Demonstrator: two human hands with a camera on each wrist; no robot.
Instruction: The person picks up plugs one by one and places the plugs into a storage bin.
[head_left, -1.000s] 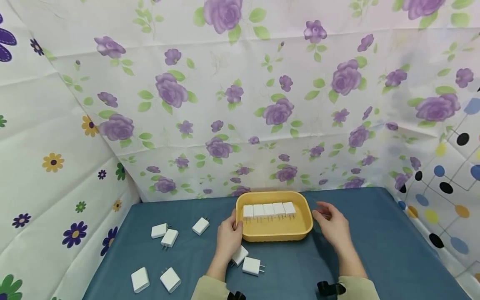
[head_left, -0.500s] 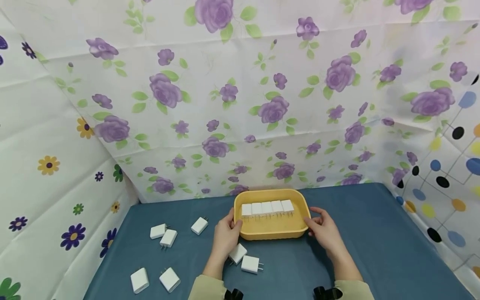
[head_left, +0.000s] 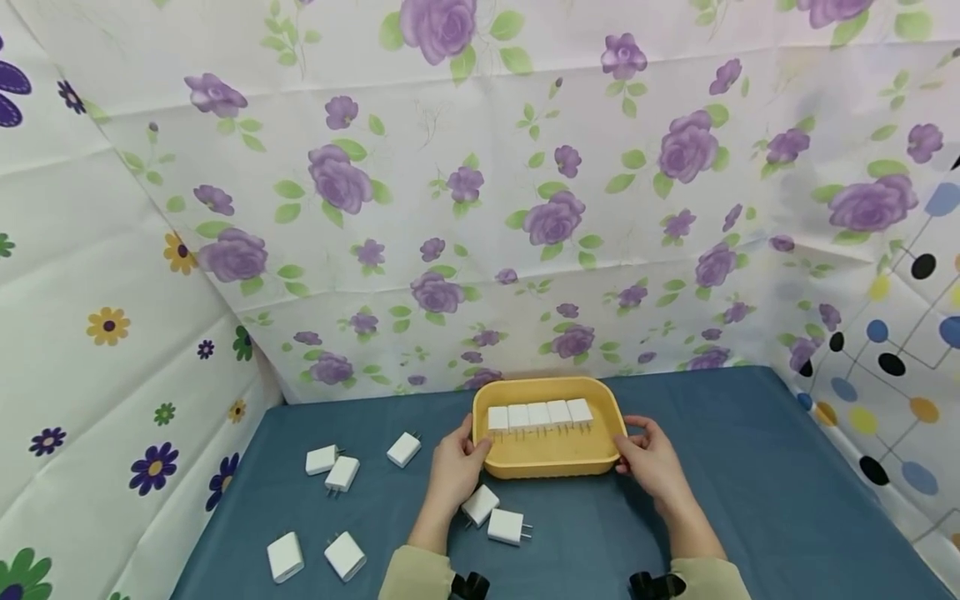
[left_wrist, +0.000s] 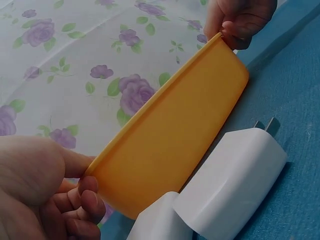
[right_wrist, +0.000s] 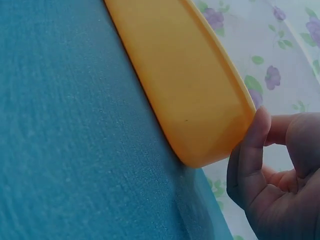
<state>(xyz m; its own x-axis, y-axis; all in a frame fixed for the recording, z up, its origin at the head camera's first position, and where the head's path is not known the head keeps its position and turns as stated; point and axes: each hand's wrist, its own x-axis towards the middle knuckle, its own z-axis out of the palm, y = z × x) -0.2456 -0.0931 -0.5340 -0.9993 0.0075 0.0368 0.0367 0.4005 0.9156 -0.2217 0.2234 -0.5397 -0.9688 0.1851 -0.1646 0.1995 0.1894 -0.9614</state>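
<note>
A yellow plastic tray (head_left: 551, 467) stands at the back of the table, with a row of several white charger plugs (head_left: 537, 415) inside along its far side, prongs toward me. My left hand (head_left: 453, 467) grips the tray's left end, thumb over the rim and fingers outside, as the left wrist view also shows. At the opposite end my right hand (head_left: 654, 462) pinches the rim between thumb and fingers. Just in front of the tray lie two loose chargers, one (head_left: 480, 506) beside my left wrist and another (head_left: 506, 527) to its right.
Several more white chargers lie on the left of the blue tablecloth (head_left: 750, 483), among them one (head_left: 404, 449) near the tray, a pair (head_left: 342, 474) touching, and two (head_left: 285, 557) nearer the front. A floral curtain (head_left: 465, 208) hangs right behind the tray.
My right hand has come in from beside the tray and taken hold of its right rim. The left hand keeps its grip on the left end. The loose chargers lie as before.
</note>
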